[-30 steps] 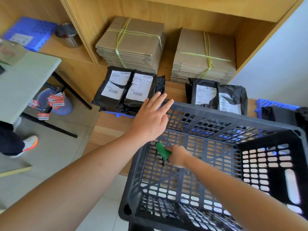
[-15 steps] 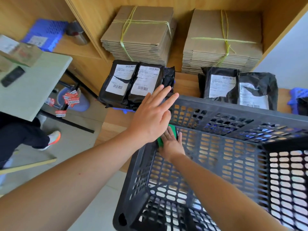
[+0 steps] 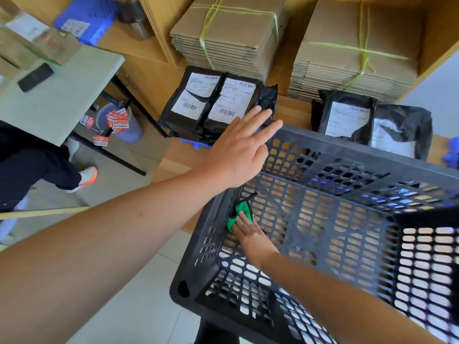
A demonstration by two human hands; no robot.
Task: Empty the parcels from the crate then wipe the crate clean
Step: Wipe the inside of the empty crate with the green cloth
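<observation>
A black perforated plastic crate (image 3: pixel 347 155) fills the lower right and holds no parcels. My left hand (image 3: pixel 238 150) lies flat with straight fingers on the crate's far left corner rim. Inside the crate, my right hand (image 3: pixel 250 234) presses a green cloth (image 3: pixel 234 217) against the left inner wall with flat fingers. Black parcels with white labels (image 3: pixel 213 103) lie on the wooden ledge behind the crate, and two more black parcels (image 3: pixel 367 122) lie to the right.
Two tied stacks of flat cardboard (image 3: pixel 223 33) sit on the wooden shelf behind. A grey table (image 3: pixel 62 95) with a phone stands at the left, a seated person's leg and shoe (image 3: pixel 82 177) beneath it. A blue crate (image 3: pixel 84 18) lies on a shelf.
My right hand slid the green cloth down the crate's left inner wall, from near the rim to lower. My left hand stayed on the corner rim. The view shifted slightly.
</observation>
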